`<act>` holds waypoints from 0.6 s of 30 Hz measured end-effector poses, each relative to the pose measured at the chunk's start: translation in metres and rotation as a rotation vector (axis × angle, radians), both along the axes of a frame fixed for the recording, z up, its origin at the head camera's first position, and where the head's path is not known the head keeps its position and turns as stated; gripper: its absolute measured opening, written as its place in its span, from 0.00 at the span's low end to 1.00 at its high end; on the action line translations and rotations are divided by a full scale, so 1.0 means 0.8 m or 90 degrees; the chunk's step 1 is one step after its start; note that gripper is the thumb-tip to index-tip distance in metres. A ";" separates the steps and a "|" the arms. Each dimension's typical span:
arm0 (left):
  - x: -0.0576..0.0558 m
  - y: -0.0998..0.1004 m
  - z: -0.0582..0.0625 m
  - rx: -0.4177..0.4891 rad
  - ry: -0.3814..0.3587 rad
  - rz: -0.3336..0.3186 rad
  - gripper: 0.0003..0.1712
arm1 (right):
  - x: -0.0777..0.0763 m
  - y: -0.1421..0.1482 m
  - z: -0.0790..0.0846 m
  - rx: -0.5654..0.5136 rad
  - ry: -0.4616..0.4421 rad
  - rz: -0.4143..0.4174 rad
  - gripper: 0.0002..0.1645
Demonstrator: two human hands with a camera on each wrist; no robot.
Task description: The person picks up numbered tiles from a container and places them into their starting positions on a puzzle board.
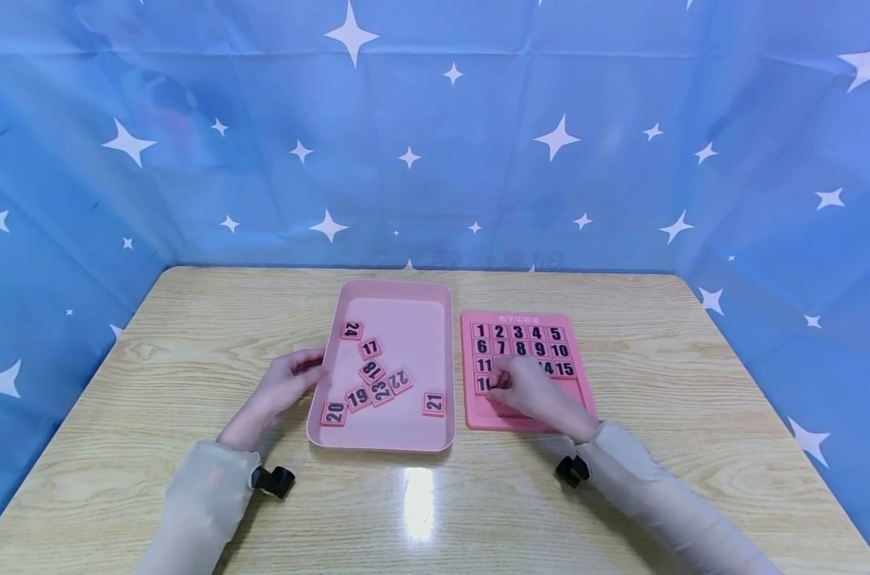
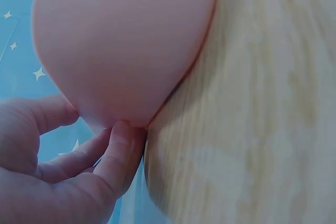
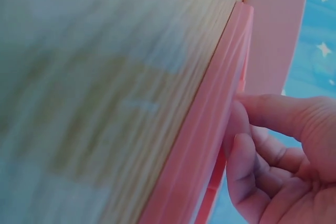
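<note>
The pink tray (image 1: 413, 435) holds several loose number tiles, among them 20 (image 1: 334, 413), 24 (image 1: 351, 330) and 21 (image 1: 433, 404). At its left side my left hand (image 1: 287, 391) touches the outer wall, the fingertips against the tray wall (image 2: 126, 40) in the left wrist view. My right hand (image 1: 531, 390) is over the pink puzzle board (image 1: 517, 426), its fingers curled. Thumb and forefinger pinch at the tile 16 (image 1: 482, 384) in the fourth row, partly covering it. In the right wrist view those fingertips meet behind the board's raised edge (image 3: 205, 119).
Rows 1 to 15 of tiles fill the board's upper part, with some hidden by the right hand. Both stand on a wooden table (image 1: 190, 335). A blue curtain with white stars (image 1: 406, 104) hangs behind and at the sides.
</note>
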State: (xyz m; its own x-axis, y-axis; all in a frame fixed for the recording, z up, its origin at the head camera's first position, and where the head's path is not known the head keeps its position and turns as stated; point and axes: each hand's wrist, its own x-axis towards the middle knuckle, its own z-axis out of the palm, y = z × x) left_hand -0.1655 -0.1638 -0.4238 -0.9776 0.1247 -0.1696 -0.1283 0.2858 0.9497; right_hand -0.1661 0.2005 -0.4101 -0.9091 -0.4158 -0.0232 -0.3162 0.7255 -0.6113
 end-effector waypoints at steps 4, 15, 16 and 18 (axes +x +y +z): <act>0.000 -0.001 0.000 0.005 0.000 0.001 0.24 | -0.001 -0.001 -0.001 -0.002 -0.014 -0.006 0.10; -0.001 0.001 0.001 0.007 -0.007 -0.002 0.24 | -0.015 -0.007 0.025 -0.041 0.007 0.009 0.09; -0.001 0.001 0.001 0.005 -0.007 -0.001 0.24 | -0.018 -0.011 0.031 -0.054 0.016 0.014 0.09; 0.000 0.001 0.001 -0.001 -0.008 0.003 0.25 | -0.027 -0.023 0.045 -0.079 0.037 0.036 0.09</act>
